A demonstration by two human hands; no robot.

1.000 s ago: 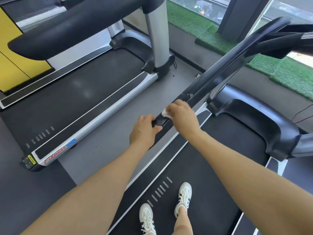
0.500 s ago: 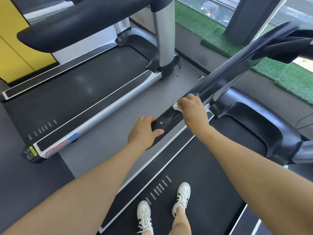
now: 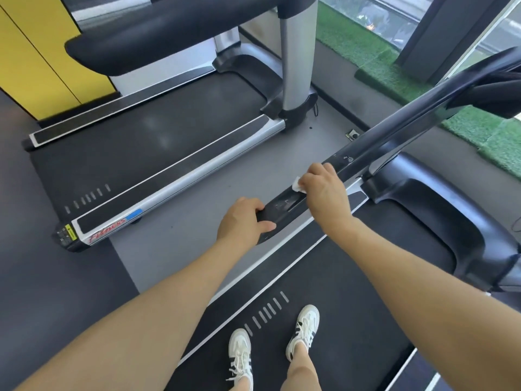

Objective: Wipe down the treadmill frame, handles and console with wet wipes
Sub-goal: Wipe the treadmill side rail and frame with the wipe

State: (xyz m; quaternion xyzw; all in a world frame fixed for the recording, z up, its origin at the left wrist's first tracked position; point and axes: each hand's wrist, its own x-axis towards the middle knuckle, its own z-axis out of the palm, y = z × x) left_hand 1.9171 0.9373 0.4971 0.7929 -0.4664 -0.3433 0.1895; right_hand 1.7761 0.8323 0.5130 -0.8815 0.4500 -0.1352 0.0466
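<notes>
Right hand (image 3: 324,193), fingers gripping the wet wipe (image 3: 298,185), has advanced up the handrail (image 3: 394,136) from the left hand (image 3: 239,221) clasping its end; that stretch wiped.

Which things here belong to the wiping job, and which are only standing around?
Part of the job:
- wet wipe, held in the right hand
- black handrail, its end gripped by the left hand

Only around:
- second treadmill
- yellow wall
- green turf

Grey floor (image 3: 174,235), yellow wall panels (image 3: 42,52), green turf (image 3: 366,49) beside sunlit windows (image 3: 493,38).
</notes>
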